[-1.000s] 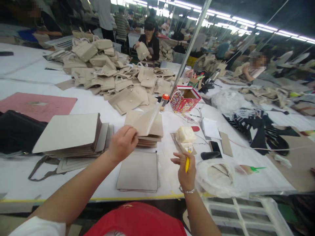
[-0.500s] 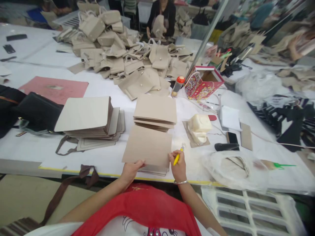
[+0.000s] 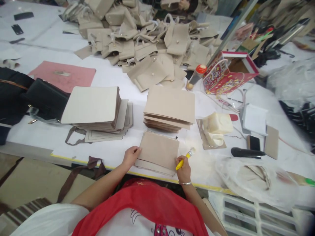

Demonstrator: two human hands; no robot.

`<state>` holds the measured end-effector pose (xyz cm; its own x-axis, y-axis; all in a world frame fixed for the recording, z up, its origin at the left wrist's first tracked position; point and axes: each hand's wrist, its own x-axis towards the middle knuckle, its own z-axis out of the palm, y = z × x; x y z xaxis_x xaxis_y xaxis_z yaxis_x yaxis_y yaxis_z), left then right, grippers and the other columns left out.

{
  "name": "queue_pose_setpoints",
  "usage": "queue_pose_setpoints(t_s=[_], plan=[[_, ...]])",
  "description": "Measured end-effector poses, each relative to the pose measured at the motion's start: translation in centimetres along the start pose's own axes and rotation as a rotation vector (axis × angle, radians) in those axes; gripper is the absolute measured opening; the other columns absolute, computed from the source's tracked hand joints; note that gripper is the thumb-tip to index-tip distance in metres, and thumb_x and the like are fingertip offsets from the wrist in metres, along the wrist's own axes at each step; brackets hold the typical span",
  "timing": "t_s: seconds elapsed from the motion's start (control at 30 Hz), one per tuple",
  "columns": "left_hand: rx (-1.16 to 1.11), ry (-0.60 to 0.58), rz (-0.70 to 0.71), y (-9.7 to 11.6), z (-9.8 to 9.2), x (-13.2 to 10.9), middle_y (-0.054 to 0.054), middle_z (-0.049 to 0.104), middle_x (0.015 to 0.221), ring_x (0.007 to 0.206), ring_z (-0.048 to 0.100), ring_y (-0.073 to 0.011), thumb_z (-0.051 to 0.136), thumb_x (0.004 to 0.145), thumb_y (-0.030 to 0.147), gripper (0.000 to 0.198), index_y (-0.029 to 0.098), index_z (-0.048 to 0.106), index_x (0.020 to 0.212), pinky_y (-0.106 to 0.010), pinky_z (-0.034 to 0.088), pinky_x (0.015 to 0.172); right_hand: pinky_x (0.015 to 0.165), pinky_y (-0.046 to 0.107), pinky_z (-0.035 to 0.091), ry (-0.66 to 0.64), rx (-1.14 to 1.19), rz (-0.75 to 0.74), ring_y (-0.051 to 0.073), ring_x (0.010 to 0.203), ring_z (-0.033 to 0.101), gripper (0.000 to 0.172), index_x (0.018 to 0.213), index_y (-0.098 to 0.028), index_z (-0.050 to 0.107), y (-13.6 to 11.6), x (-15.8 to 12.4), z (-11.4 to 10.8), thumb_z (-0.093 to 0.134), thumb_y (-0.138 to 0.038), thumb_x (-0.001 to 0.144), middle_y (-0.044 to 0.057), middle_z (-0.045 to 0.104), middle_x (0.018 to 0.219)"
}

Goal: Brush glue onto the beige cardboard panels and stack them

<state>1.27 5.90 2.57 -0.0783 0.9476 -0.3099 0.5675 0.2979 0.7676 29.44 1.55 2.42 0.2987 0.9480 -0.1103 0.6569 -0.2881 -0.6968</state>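
Observation:
My left hand (image 3: pixel 131 157) has its fingers on the left edge of a beige flat panel (image 3: pixel 159 150), which lies on a small stack near the table's front edge. My right hand (image 3: pixel 183 170) is shut on a yellow-handled brush (image 3: pixel 182 163), whose pale tip points away from me beside the panel. Just beyond stands a taller stack of beige panels (image 3: pixel 169 108). A thick stack of pale board sheets (image 3: pixel 90 105) sits to the left. To the right, a cream block (image 3: pixel 218 124) rests on a piece of card.
Beige handbags lie heaped (image 3: pixel 137 42) at the back of the white table (image 3: pixel 110 157). Around it are a pink board (image 3: pixel 62 76), a black bag (image 3: pixel 46 98), a red patterned box (image 3: pixel 230 75), a bottle (image 3: pixel 196 77), a phone (image 3: pixel 253 143), and a plastic bag (image 3: pixel 256 180).
The beige panel has come down from my left hand's lift and now lies flat on the near stack. My view has tilted further down, and both hands sit closer to the table's front edge.

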Motion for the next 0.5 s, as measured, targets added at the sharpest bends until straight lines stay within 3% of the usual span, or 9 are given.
queue_pose_setpoints(t_s=[0.5], plan=[[-0.136, -0.088, -0.162, -2.0, 0.2, 0.8, 0.002, 0.054, 0.048, 0.047, 0.050, -0.0125, 0.057, 0.066, 0.050, 0.034, 0.016, 0.059, 0.058, -0.022, 0.036, 0.047, 0.063, 0.028, 0.043, -0.011, -0.083, -0.040, 0.018, 0.068, 0.058, 0.034, 0.092, -0.019, 0.050, 1.0, 0.6, 1.1, 0.041, -0.049, 0.081, 0.005, 0.061, 0.080]])
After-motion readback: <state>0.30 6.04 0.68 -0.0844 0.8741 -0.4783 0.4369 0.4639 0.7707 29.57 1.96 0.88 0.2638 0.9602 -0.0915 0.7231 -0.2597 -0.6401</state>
